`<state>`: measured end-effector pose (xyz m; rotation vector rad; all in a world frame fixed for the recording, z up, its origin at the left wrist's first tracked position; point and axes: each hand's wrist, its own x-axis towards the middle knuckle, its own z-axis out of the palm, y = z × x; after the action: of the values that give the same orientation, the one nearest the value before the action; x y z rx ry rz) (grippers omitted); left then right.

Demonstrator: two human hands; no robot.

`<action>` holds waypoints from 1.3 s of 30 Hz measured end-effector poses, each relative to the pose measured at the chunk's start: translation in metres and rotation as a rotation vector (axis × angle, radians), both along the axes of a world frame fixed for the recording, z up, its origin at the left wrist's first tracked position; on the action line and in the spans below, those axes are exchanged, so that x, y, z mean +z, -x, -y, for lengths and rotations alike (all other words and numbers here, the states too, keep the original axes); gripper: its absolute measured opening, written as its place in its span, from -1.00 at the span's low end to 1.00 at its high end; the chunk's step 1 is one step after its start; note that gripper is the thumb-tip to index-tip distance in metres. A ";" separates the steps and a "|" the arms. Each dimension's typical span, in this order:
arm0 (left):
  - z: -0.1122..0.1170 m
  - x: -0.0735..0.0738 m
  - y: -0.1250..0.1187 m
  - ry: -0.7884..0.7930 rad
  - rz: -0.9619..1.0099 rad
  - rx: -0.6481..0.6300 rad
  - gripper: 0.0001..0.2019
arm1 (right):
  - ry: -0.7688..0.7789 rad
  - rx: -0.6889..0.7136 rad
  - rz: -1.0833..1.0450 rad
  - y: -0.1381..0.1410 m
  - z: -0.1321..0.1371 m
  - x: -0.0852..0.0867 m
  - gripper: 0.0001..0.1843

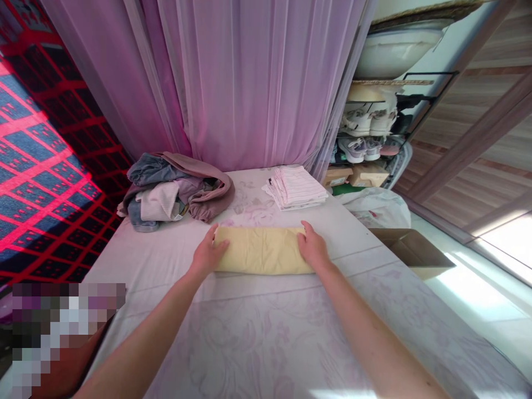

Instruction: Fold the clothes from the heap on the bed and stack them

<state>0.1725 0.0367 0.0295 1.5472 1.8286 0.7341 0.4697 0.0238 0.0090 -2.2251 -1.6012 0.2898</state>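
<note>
A folded pale yellow cloth [262, 250] lies as a long, flat band across the bed, on a pale sheet with a faint pink floral print [266, 338]. My left hand [209, 252] grips its left end, with the fingers curling over the fold. My right hand [312, 246] holds the right end in the same way. Beyond the cloth, a loose heap of crumpled clothes [174, 191] in grey, denim blue and mauve sits at the far left of the bed. A neat stack of folded white cloth with pink stripes [295, 187] lies at the far right.
A sheer lilac curtain [245, 83] hangs behind the bed. A red and blue patterned carpet [41, 177] fills the left. To the right stand a shoe rack [361, 130], a white plastic bag [376, 208] and an open cardboard box [411, 249]. A pixelated patch covers the lower left corner.
</note>
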 end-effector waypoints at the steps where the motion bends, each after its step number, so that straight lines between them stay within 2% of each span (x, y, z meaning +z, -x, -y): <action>1: 0.001 -0.006 -0.001 -0.035 -0.087 0.003 -0.39 | -0.018 0.008 0.038 0.003 0.001 -0.001 -0.49; 4: 0.003 -0.016 -0.003 -0.086 -0.261 -0.025 -0.46 | -0.059 0.014 0.143 0.009 0.003 -0.003 -0.51; 6: 0.007 -0.016 -0.004 -0.083 -0.357 -0.060 -0.48 | -0.060 0.006 0.191 0.010 0.004 -0.004 -0.52; 10: 0.015 -0.001 -0.003 0.022 -0.576 -0.102 -0.46 | -0.087 -0.010 0.244 0.006 0.006 -0.001 -0.53; 12: 0.017 0.008 -0.001 0.065 -0.649 -0.104 -0.43 | -0.181 0.019 0.270 0.009 0.008 0.003 -0.54; 14: 0.015 0.017 0.003 0.066 -0.678 -0.083 -0.45 | -0.305 0.121 0.274 0.018 0.011 0.008 -0.55; 16: 0.011 0.024 0.009 0.026 -0.643 -0.041 -0.48 | -0.385 0.260 0.247 0.033 0.013 0.011 -0.56; 19: 0.009 0.024 0.022 0.021 -0.506 0.000 -0.61 | -0.382 0.375 0.203 0.055 0.015 0.006 -0.56; 21: 0.013 0.018 0.033 0.114 -0.398 -0.029 -0.74 | -0.346 0.359 0.183 0.061 0.015 -0.003 -0.56; 24: 0.030 0.002 0.049 0.222 -0.169 -0.099 -0.74 | -0.307 0.293 0.142 0.059 0.014 -0.018 -0.58; 27: 0.047 -0.012 0.057 0.219 0.070 -0.068 -0.69 | -0.288 0.275 0.119 0.054 0.013 -0.027 -0.59; 31: 0.055 -0.020 0.051 0.120 0.280 -0.047 -0.56 | -0.276 0.281 0.138 0.053 0.013 -0.027 -0.62; 33: 0.054 -0.022 0.042 0.009 0.328 -0.057 -0.54 | -0.282 0.285 0.152 0.055 0.014 -0.027 -0.63; 36: 0.051 -0.025 0.028 -0.141 0.278 -0.053 -0.58 | -0.293 0.287 0.180 0.056 0.014 -0.029 -0.65; 39: 0.053 -0.029 0.020 -0.169 0.191 -0.065 -0.66 | -0.296 0.293 0.205 0.055 0.015 -0.030 -0.65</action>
<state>0.1526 -0.0159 0.0006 1.5751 1.6036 0.9912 0.4144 0.0091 -0.0207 -1.8460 -1.9383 -0.0986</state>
